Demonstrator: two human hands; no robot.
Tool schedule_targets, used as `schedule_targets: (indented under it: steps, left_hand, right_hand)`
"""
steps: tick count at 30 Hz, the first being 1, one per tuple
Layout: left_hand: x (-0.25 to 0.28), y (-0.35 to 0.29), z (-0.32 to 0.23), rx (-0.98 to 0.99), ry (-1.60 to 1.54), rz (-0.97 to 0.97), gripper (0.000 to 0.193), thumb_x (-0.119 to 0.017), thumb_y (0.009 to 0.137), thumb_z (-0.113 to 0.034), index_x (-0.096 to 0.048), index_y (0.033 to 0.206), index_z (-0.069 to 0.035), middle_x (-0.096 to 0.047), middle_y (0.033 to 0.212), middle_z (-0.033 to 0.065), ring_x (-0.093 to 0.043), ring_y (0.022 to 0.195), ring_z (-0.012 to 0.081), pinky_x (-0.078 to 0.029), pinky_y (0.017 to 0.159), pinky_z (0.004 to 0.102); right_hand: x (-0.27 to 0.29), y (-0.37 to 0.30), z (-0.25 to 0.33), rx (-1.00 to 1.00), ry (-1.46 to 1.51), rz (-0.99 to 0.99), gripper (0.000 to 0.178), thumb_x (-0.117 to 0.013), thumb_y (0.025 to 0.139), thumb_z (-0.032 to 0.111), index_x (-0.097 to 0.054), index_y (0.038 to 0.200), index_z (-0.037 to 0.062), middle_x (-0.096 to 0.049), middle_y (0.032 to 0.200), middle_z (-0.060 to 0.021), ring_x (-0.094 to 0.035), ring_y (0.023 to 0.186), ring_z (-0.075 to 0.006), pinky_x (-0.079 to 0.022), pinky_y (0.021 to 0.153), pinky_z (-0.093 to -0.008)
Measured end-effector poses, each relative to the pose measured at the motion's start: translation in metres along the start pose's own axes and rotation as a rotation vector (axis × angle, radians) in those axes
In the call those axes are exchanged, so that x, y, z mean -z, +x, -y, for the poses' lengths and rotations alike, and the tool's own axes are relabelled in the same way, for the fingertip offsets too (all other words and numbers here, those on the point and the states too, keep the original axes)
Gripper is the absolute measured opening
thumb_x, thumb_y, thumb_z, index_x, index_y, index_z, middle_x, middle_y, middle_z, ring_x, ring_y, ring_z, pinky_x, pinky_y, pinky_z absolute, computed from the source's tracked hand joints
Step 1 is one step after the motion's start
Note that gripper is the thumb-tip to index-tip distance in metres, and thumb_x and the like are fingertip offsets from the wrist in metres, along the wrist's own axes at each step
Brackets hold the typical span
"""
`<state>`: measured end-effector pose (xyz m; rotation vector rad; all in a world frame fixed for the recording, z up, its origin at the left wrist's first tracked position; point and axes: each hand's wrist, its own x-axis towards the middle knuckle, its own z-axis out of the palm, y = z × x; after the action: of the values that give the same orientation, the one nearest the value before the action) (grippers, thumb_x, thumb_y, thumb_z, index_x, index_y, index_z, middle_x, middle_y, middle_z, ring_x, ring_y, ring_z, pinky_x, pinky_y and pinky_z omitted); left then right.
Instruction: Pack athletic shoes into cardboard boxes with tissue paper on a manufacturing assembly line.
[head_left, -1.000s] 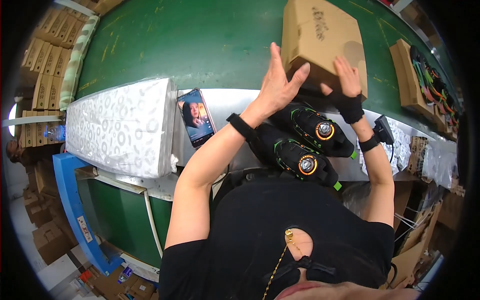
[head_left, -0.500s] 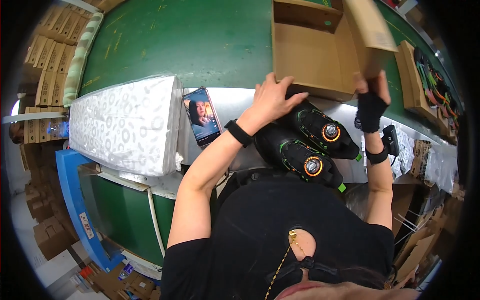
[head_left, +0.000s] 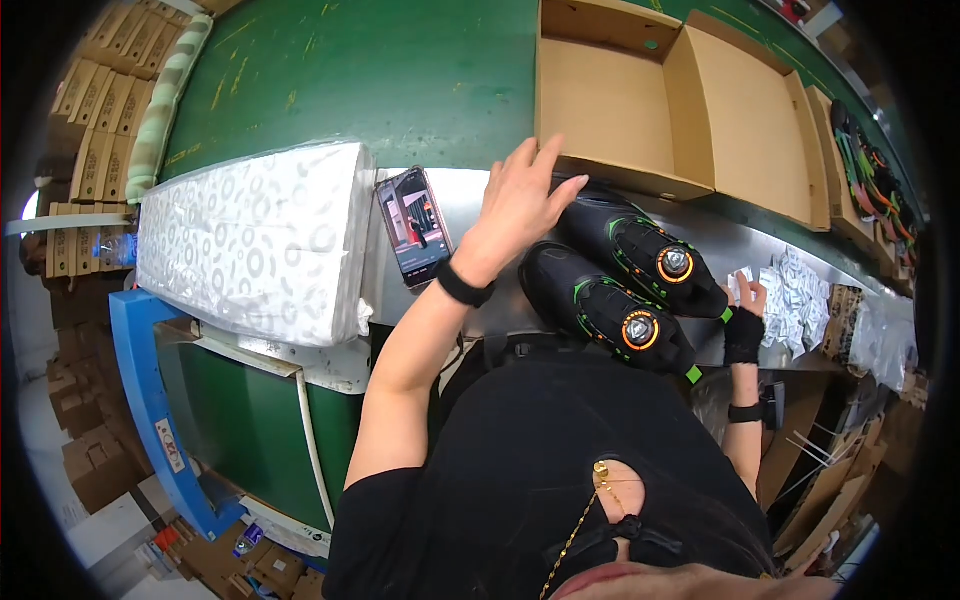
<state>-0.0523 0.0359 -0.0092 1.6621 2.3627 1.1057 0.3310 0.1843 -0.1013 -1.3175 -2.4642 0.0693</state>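
A pair of black shoes with green trim and round orange-ringed dials, a far shoe (head_left: 640,245) and a near shoe (head_left: 600,305), lies side by side before my body. My left hand (head_left: 525,205) is open, fingers spread, over the left end of the far shoe and by the near edge of the cardboard box (head_left: 605,95). That box stands open, its lid (head_left: 755,125) folded out to the right. My right hand (head_left: 745,312), in a black fingerless glove, pinches a small white packet (head_left: 739,284) beside a heap of similar packets (head_left: 795,305).
A plastic-wrapped stack of patterned white paper (head_left: 255,245) lies left, beside a lit phone (head_left: 412,228). Colourful insoles or straps (head_left: 865,165) fill a carton at the far right. Clear plastic bags (head_left: 880,335) lie at the right. A blue frame (head_left: 145,390) stands at the lower left.
The box lid has swung fully open to the right and my right hand has let it go. That hand has come down to the white packets. My left hand has shifted slightly left.
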Motion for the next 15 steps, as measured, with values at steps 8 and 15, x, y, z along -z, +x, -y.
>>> schedule_targets:
  steps: [8, 15]
  left_hand:
    - [0.139, -0.050, 0.063, 0.374, -0.406, -0.204, 0.022, -0.046, 0.089, -0.013, -0.057, 0.102, 0.002, -0.061, 0.079, 0.0099, -0.061, 0.067, 0.0145, -0.048, 0.062, 0.0241]
    - [0.226, -0.149, 0.190, 0.636, 0.631, 0.095, 0.052, -0.055, 0.082, -0.031, -0.046, 0.115, 0.008, -0.045, 0.117, 0.0292, -0.044, 0.112, 0.0345, -0.035, 0.093, 0.0300]
  right_hand:
    - [0.016, -0.004, 0.044, 0.073, 0.192, -0.278, 0.016, -0.055, 0.083, 0.011, -0.057, 0.095, 0.0017, -0.057, 0.086, -0.0117, -0.057, 0.075, -0.0231, -0.045, 0.066, -0.0324]
    - [0.055, 0.068, 0.082, -0.196, 0.648, -0.408, 0.017, -0.053, 0.086, 0.011, -0.057, 0.097, -0.0010, -0.058, 0.082, -0.0055, -0.052, 0.073, -0.0096, -0.044, 0.069, -0.0230]
